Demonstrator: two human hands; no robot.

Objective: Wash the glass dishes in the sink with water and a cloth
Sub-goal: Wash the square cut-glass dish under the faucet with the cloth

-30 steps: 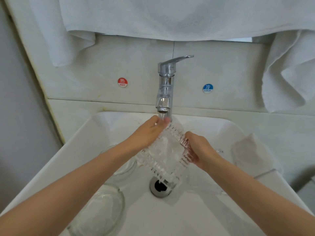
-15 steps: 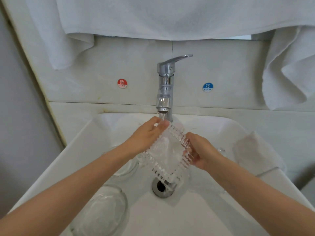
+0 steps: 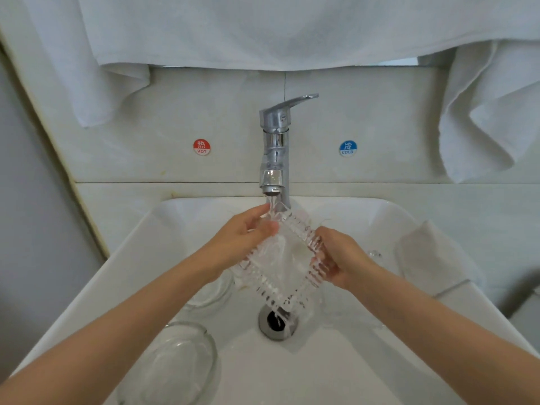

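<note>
1. The glass dish (image 3: 280, 258) is right between the two hands, tipped up on one corner. Its top corner is under the tap (image 3: 274, 159).
2. Both hands are just as near.
3. The left hand (image 3: 242, 238) holds the top left edge.
4. The right hand (image 3: 342, 258) grips the right edge, fingers curled round.

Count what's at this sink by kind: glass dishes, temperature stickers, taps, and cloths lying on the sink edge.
Glass dishes: 3 plainly visible (square dish, round bowl, round dish)
Stickers: 2 (red sticker, blue sticker)
Tap: 1
Cloth on the sink edge: 1
Total: 7
</note>
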